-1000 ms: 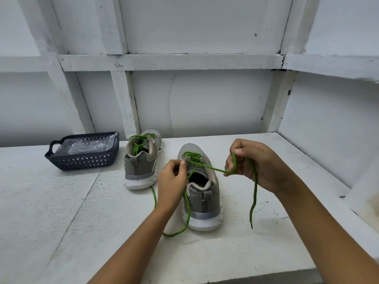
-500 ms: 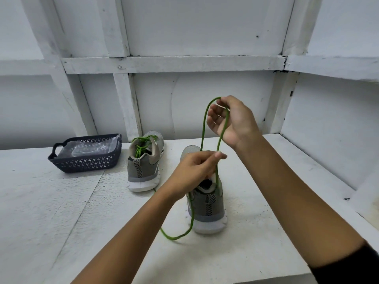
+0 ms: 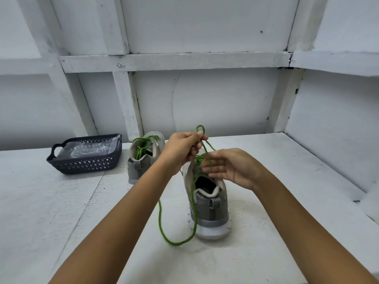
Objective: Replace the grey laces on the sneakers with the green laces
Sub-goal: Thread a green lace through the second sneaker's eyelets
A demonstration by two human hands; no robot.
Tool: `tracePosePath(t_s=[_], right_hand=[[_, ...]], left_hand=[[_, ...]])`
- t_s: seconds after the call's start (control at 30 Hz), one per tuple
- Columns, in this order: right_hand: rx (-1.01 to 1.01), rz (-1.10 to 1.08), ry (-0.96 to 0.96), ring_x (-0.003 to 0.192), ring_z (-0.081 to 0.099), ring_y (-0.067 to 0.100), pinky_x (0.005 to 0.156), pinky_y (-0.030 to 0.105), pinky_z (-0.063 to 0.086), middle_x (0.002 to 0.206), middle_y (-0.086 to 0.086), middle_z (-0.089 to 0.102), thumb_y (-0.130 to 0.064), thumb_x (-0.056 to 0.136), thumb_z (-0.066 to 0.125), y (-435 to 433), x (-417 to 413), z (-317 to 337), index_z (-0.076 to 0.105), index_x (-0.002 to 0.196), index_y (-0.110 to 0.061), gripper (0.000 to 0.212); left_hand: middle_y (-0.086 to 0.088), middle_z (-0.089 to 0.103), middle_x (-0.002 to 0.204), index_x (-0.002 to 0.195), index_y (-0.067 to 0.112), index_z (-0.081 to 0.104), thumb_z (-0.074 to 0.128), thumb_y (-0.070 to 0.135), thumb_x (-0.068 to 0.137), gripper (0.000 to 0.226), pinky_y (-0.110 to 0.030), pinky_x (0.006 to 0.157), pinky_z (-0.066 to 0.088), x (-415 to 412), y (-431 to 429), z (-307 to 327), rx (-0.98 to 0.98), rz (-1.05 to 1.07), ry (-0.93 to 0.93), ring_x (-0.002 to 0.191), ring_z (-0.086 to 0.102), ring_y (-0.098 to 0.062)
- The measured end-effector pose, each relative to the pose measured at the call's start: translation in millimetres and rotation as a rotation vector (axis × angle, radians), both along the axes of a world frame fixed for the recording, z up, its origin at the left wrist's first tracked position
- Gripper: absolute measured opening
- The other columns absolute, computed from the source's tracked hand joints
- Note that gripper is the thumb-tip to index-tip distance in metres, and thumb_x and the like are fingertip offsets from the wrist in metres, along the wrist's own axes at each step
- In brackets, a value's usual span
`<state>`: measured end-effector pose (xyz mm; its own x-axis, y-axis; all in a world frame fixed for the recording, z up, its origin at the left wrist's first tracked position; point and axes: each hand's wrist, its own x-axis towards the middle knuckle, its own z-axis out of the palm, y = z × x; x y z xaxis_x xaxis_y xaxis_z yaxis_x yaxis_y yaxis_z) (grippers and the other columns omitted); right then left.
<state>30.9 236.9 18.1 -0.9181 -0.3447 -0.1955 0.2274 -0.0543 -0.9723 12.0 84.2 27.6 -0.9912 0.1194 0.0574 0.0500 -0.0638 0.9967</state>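
Note:
Two grey sneakers stand heel-toward-me on the white surface. The near sneaker [image 3: 208, 203] sits in the middle, the far sneaker [image 3: 144, 158] behind it to the left with green laces threaded. My left hand [image 3: 182, 150] pinches a small loop of the green lace [image 3: 175, 241] above the near sneaker's tongue. Part of that lace hangs down the shoe's left side and curves onto the surface. My right hand [image 3: 229, 168] hovers over the shoe's opening with fingers straight, the lace crossing in front of its fingertips.
A dark perforated basket [image 3: 84, 163] with a clear plastic bag inside stands at the back left. White walls with wooden beams close in behind and on the right. The white surface [image 3: 61, 212] ends at a front edge near me.
My right hand has come down from high up and let go of the lace loop. My left hand now holds a small loop just above the shoe.

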Motion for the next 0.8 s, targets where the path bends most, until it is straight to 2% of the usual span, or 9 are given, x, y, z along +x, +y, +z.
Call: tracePosePath(t_s=[0.1, 0.2, 0.3, 0.37, 0.43, 0.5, 0.57, 0.67, 0.8], right_hand=[[0.085, -0.026, 0.100, 0.069, 0.067, 0.012, 0.065, 0.020, 0.055, 0.082, 0.010, 0.069, -0.007, 0.095, 0.052, -1.4, 1.1, -5.6, 0.065, 0.099, -0.004, 0.014], [0.091, -0.087, 0.147, 0.060, 0.064, 0.008, 0.059, 0.017, 0.054, 0.073, 0.006, 0.068, -0.004, 0.092, 0.055, 1.7, 0.2, -10.0, 0.065, 0.095, -0.003, 0.010], [0.023, -0.176, 0.170, 0.061, 0.066, 0.009, 0.062, 0.020, 0.055, 0.068, 0.003, 0.070, -0.006, 0.092, 0.056, 7.9, -1.2, -12.4, 0.067, 0.090, -0.005, 0.011], [-0.021, -0.263, 0.177, 0.066, 0.065, 0.011, 0.066, 0.023, 0.055, 0.072, 0.003, 0.070, -0.009, 0.091, 0.058, 11.8, -2.5, -14.7, 0.068, 0.089, -0.007, 0.011], [-0.020, -0.340, 0.186, 0.073, 0.060, 0.011, 0.066, 0.024, 0.054, 0.078, 0.002, 0.065, -0.012, 0.090, 0.060, 13.4, -3.3, -18.6, 0.070, 0.087, -0.011, 0.010], [-0.012, -0.395, 0.184, 0.073, 0.055, 0.009, 0.063, 0.022, 0.049, 0.077, -0.002, 0.060, -0.012, 0.089, 0.061, 12.5, -3.9, -24.7, 0.070, 0.088, -0.013, 0.010], [-0.061, -0.429, 0.170, 0.067, 0.055, 0.009, 0.060, 0.020, 0.048, 0.074, -0.003, 0.060, -0.008, 0.090, 0.059, 8.3, -4.0, -30.2, 0.068, 0.090, -0.013, 0.010], [-0.157, -0.508, 0.149, 0.066, 0.057, 0.012, 0.060, 0.022, 0.050, 0.073, 0.003, 0.061, -0.001, 0.089, 0.058, 0.5, -5.3, -37.7, 0.062, 0.089, -0.012, 0.012], [-0.159, -0.579, 0.167, 0.063, 0.061, 0.013, 0.065, 0.026, 0.054, 0.066, 0.003, 0.065, 0.001, 0.087, 0.061, -8.7, -6.8, -49.4, 0.060, 0.081, -0.012, 0.014]], left_hand=[[0.009, 0.049, 0.048, 0.082, 0.009, 0.066, 0.050, 0.018, 0.097, 0.024, -0.015, 0.041, 0.029, -5.9, 4.9, -1.5, -0.032, 0.002, -0.007, 0.041, 0.036, -0.004], [0.007, 0.050, 0.052, 0.085, 0.010, 0.067, 0.049, 0.026, 0.098, 0.028, -0.018, 0.045, 0.032, -6.6, 11.5, -0.5, -0.111, 0.032, 0.009, 0.045, 0.038, -0.006], [0.003, 0.054, 0.067, 0.087, 0.010, 0.065, 0.038, 0.041, 0.100, 0.042, -0.030, 0.065, 0.042, -0.8, 16.7, -5.7, -0.471, 0.235, 0.133, 0.066, 0.053, -0.014], [-0.004, 0.054, 0.077, 0.072, 0.011, 0.059, 0.037, 0.043, 0.099, 0.048, -0.037, 0.076, 0.041, 6.6, 18.9, -18.4, -0.727, 0.331, 0.249, 0.088, 0.056, -0.027], [-0.003, 0.051, 0.098, 0.069, 0.020, 0.061, 0.041, 0.051, 0.095, 0.045, -0.038, 0.087, 0.034, 16.4, 23.2, -29.8, -0.978, 0.319, 0.238, 0.110, 0.044, -0.028], [0.001, 0.046, 0.118, 0.087, 0.027, 0.070, 0.043, 0.061, 0.089, 0.043, -0.041, 0.097, 0.028, 21.8, 27.9, -37.0, -1.111, 0.257, 0.170, 0.123, 0.030, -0.024], [0.002, 0.043, 0.126, 0.090, 0.030, 0.069, 0.047, 0.067, 0.084, 0.044, -0.043, 0.101, 0.027, 23.9, 31.0, -37.8, -1.121, 0.230, 0.140, 0.128, 0.025, -0.024], [0.002, 0.042, 0.128, 0.089, 0.027, 0.068, 0.054, 0.064, 0.080, 0.041, -0.047, 0.105, 0.025, 18.5, 31.3, -39.9, -1.117, 0.243, 0.113, 0.131, 0.021, -0.024], [0.003, 0.045, 0.126, 0.074, 0.028, 0.066, 0.063, 0.056, 0.076, 0.028, -0.037, 0.107, 0.022, 10.5, 27.7, -49.4, -0.905, 0.215, 0.060, 0.132, 0.026, -0.020]])
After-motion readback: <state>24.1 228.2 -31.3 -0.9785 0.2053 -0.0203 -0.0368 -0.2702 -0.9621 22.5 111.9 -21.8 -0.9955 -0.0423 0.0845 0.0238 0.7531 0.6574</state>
